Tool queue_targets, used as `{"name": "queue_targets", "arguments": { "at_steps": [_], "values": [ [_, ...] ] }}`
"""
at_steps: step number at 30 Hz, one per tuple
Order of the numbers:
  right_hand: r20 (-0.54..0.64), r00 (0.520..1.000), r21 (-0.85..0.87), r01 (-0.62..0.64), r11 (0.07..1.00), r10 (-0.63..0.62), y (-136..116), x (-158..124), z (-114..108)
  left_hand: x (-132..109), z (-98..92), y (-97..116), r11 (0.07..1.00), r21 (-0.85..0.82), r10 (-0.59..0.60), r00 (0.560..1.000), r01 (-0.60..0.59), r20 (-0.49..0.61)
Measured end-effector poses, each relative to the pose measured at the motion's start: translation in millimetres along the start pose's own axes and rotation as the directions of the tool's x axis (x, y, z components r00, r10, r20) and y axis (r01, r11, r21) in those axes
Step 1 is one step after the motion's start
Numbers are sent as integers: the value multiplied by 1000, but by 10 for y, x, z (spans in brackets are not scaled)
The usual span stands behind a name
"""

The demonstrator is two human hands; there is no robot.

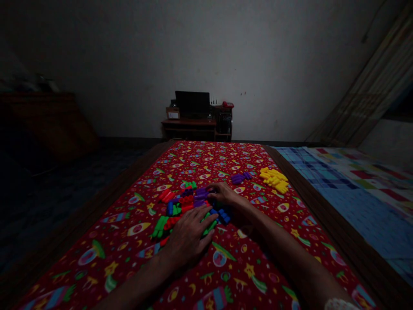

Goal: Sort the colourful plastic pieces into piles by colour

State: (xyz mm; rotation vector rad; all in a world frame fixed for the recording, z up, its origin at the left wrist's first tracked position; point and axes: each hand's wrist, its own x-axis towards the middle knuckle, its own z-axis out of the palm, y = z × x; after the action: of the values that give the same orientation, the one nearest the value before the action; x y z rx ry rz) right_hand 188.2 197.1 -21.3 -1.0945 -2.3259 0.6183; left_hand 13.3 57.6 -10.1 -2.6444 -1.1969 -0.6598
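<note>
A mixed pile of plastic building blocks lies on the red patterned cloth point(222, 163). My left hand point(192, 228) rests palm down over the near side of the pile, fingers spread, beside a green block point(209, 224). Red blocks point(187, 202) and more green blocks point(159, 227) show around it. At the pile's right side, my right hand point(222, 192) curls its thumb and fingers at the edge of a purple block point(200, 196). Blue blocks point(223, 216) lie just below that hand. The undersides of both hands are hidden.
Farther right sit a group of yellow blocks point(274, 179) and a small purple group point(241, 178). A bed with a blue plaid cover point(309, 185) adjoins the right edge. Against the wall stands a desk point(190, 124) with a dark monitor point(192, 102). The room is dim.
</note>
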Motion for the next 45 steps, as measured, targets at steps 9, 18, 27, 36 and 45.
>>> {"name": "queue_targets", "arguments": {
  "at_steps": [9, 18, 27, 36, 45],
  "values": [
    [-300, 928, 155, -180, 972, 219, 239, -106, -631, -5, -9, 2, 1000, -19, -1, 1000, 1, -3],
    [-330, 855, 188, -354, 916, 399, 780, -474, -1047, -6, -11, -4, 1000, -4, 9, 1000, -9, 9],
    [-324, 938, -164, -182, 970, 121, 307, -344, -628, 1, -17, -5, 1000, -4, 12, 1000, -12, 21],
    [46, 978, -328, 209, 921, -205, 64, -140, -208, -4, -23, 6, 1000, 16, 13, 1000, -13, 11],
    [-426, 904, -306, -172, 936, 27, 429, -258, -761, -4, -17, 1, 1000, 19, 23, 1000, -23, 10]
  ]
}}
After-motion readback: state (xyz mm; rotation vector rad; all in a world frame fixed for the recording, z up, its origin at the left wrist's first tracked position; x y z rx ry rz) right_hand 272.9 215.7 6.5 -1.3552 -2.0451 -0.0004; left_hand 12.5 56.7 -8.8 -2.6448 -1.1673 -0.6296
